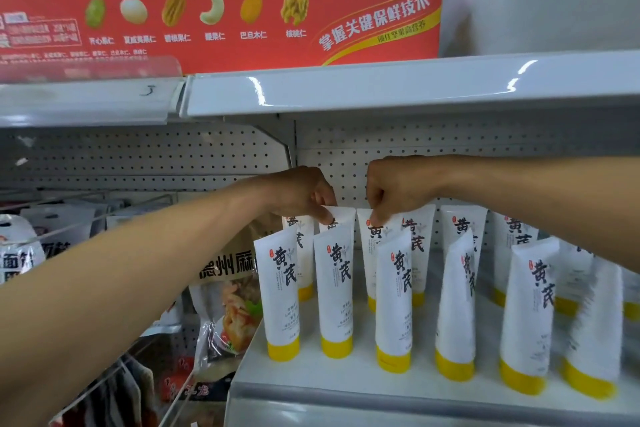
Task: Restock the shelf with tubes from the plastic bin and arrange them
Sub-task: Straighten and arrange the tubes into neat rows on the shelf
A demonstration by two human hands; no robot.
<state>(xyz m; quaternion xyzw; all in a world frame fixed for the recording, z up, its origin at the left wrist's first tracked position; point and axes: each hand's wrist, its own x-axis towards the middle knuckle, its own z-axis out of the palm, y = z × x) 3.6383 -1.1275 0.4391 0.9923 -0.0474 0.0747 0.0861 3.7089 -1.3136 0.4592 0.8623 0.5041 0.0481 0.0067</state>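
Several white tubes with yellow caps and black characters stand cap-down on the white shelf (363, 381), in a front row and a back row. My left hand (301, 194) pinches the top edge of a back-row tube (341, 217) behind the second front tube (335, 291). My right hand (398, 189) pinches the top of the neighbouring back-row tube (367, 229). Both forearms reach in under the upper shelf. The plastic bin is out of view.
The upper shelf edge (381, 90) hangs low over my hands, with a red and yellow nut box (221, 10) on it. Snack bags (228, 291) hang on pegs to the left of the tube shelf. A perforated back panel (138, 156) lies behind.
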